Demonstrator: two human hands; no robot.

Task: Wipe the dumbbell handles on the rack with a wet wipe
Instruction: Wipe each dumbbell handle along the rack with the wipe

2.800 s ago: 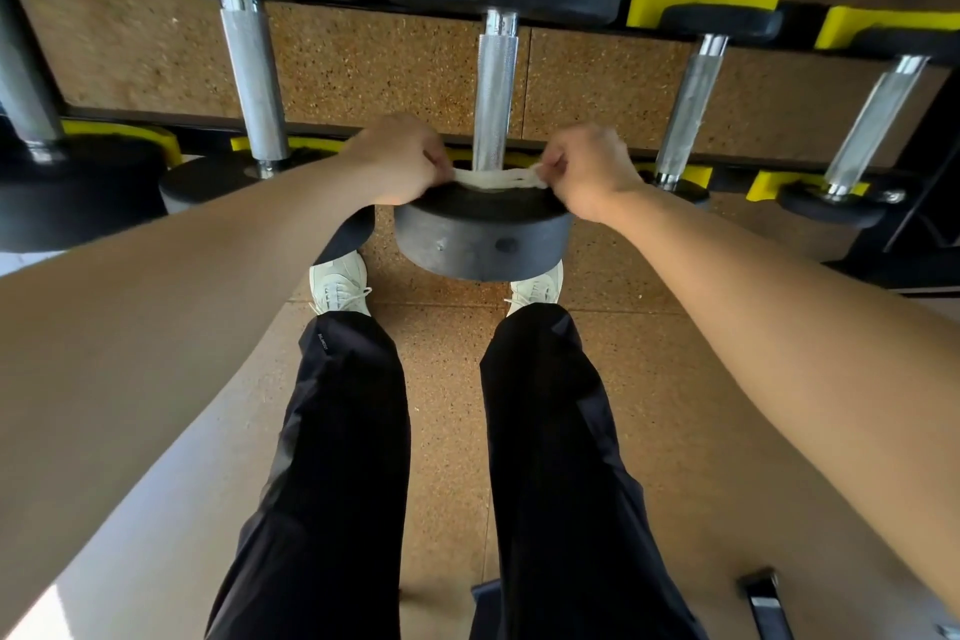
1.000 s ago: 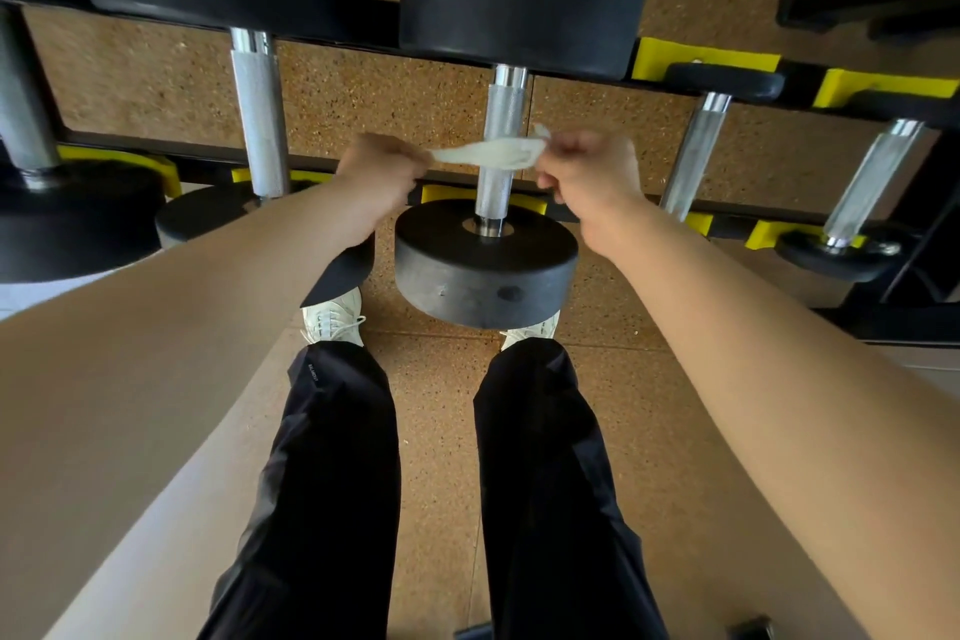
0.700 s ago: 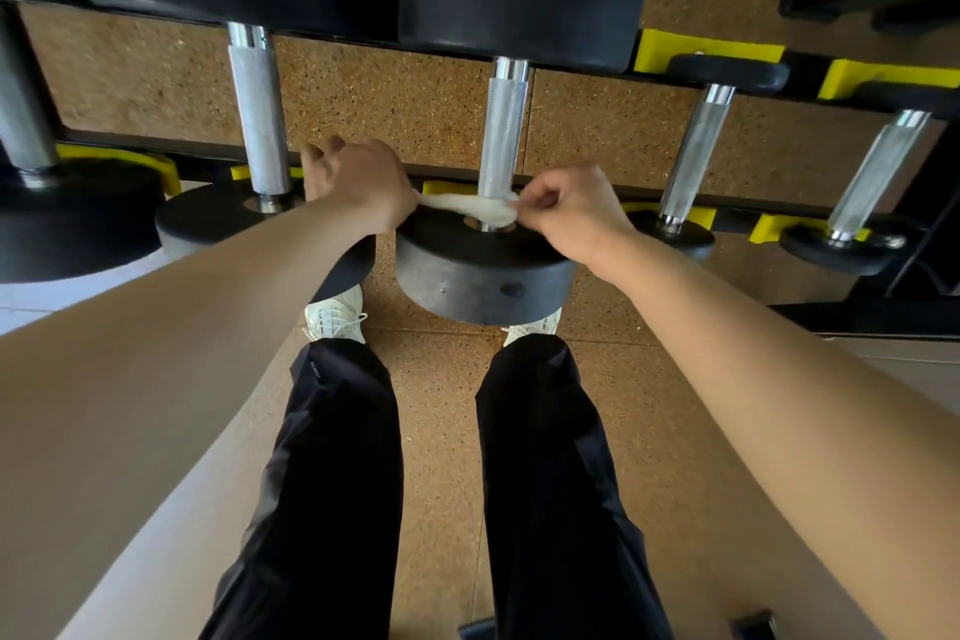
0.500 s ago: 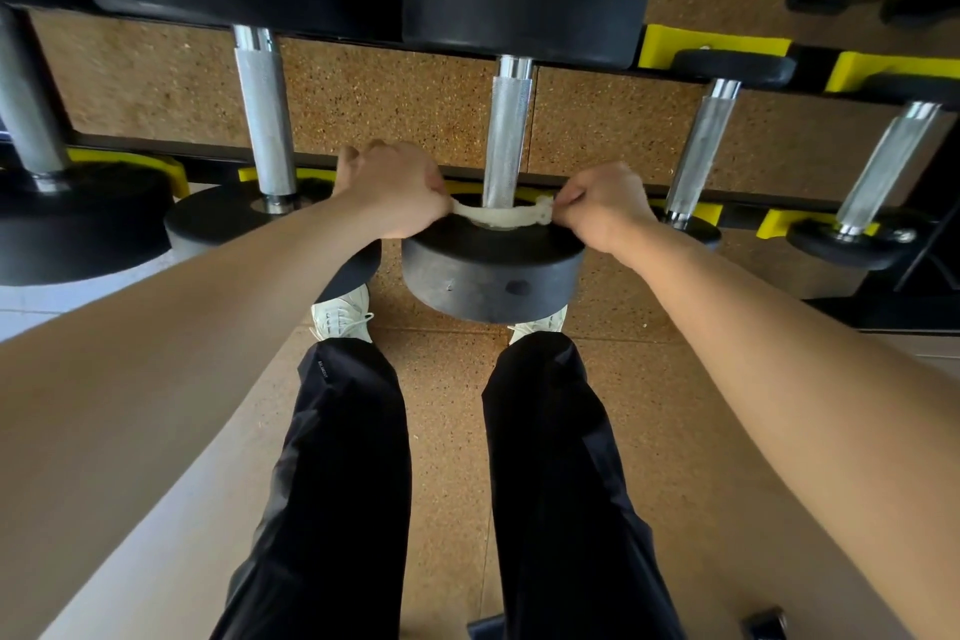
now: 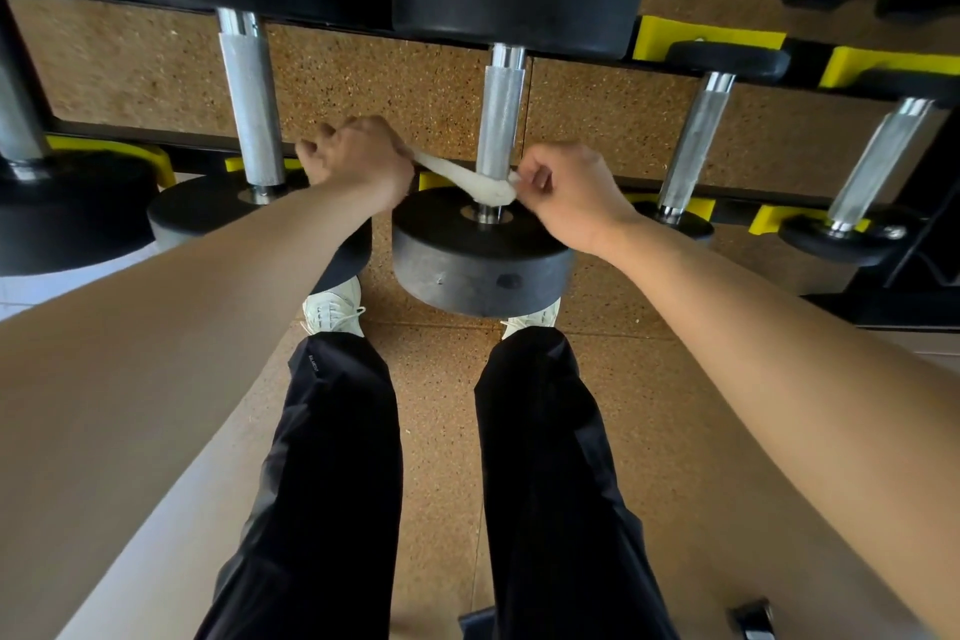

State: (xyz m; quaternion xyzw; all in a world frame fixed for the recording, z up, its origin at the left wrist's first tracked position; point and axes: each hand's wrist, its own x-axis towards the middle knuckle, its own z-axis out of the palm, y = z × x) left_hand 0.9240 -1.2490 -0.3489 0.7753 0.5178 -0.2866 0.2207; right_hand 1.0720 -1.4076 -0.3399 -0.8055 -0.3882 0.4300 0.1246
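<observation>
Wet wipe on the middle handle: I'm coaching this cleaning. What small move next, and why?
Probably slide the wet wipe up the middle handle: left hand and right hand hold its ends, it sits at the bottom, leaving bare metal above.

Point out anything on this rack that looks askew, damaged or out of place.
Nothing is askew or spilled. The wet wipe, twisted into a rope round the centre handle, is held at its ends by the left hand and right hand, evidently on purpose. Only that dumbbell's near head looks dusty grey and scuffed on its rim.
</observation>
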